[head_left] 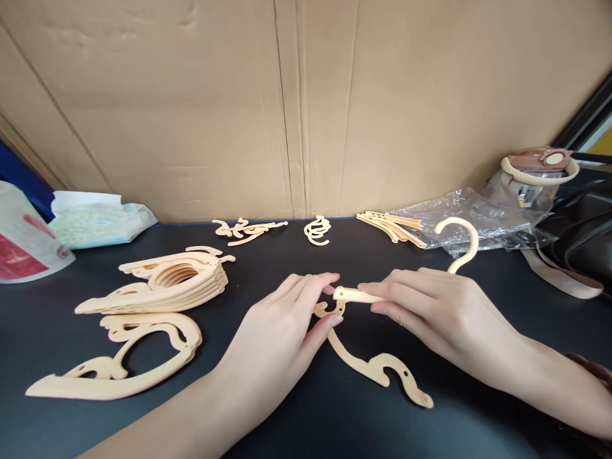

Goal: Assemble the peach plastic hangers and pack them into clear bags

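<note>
My left hand (282, 328) is closed, with thumb and fingers pinching the upper end of a cream-coloured, curved hanger arm (354, 360). That arm slants down to the right, over the black table. From the right, my right hand (430, 303) pinches a narrow cream hanger bar (354, 296), whose holed tip meets the curved arm's end beside my left fingers. Behind my right hand a cream hanger hook (471, 242) rises; my hand hides whether it joins the bar. Fingers partly cover the place where the parts meet.
Folded hangers (191, 287) lie stacked at left, with more folded hangers (191, 341) nearer me. At the back are small curved parts (248, 231), loose hooks (317, 229), slim bars (392, 227), a clear plastic bag (459, 213) and a tissue pack (100, 220). A bottle (530, 185) stands at right.
</note>
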Tool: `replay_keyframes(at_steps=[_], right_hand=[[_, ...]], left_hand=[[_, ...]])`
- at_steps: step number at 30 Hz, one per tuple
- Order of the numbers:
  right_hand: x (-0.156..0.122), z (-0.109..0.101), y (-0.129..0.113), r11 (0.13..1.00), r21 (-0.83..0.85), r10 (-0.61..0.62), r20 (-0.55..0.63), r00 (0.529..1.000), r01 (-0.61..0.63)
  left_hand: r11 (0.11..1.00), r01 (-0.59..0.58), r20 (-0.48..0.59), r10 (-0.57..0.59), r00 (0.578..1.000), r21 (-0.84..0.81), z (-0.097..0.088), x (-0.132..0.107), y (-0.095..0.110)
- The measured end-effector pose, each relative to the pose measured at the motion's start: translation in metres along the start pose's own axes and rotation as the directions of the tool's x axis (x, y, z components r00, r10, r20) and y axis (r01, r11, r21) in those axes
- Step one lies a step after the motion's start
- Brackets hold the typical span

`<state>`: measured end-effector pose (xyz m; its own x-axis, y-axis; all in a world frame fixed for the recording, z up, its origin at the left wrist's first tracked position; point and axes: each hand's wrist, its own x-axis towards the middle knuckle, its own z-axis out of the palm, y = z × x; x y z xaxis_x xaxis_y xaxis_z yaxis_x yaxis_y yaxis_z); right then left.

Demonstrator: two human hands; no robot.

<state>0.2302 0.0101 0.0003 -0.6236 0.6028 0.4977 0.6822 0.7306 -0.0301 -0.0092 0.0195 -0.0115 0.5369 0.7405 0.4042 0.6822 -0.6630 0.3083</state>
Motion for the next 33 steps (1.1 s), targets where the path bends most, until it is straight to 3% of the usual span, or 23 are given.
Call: replay_keyframes(at_steps=[2,5,13,21,28,33], right_hand=[[0.000,0.000,0.004,0.999,-0.020,0.047,-0.005,0.999,-0.047],[0.001,0.000,0.007,0.996,-0.058,0.069,0.021,0.997,-0.068],[0.003,0.000,0.005,0.994,-0.047,0.103,0.072,0.992,-0.100],[0.002,0.002,0.006,0.990,-0.023,0.140,0.090,0.986,-0.139],[0.004,0.002,0.004,0.993,0.000,0.121,0.101,0.987,-0.122],[0.002,0.000,0.001,0.985,0.106,0.117,0.157,0.981,-0.134]], left_hand=[[0.999,0.046,0.065,-0.045,0.997,-0.011,0.000,0.001,-0.004],[0.999,0.017,0.150,-0.011,0.989,-0.038,0.001,0.003,-0.009],[0.979,0.094,0.192,-0.058,0.980,-0.181,0.003,0.007,-0.014],[0.989,0.040,0.279,0.001,0.960,-0.141,-0.004,0.004,-0.009],[0.970,0.157,0.206,-0.118,0.971,-0.185,-0.003,0.005,-0.007],[0.910,0.296,0.162,-0.258,0.952,-0.290,-0.011,0.006,-0.005]])
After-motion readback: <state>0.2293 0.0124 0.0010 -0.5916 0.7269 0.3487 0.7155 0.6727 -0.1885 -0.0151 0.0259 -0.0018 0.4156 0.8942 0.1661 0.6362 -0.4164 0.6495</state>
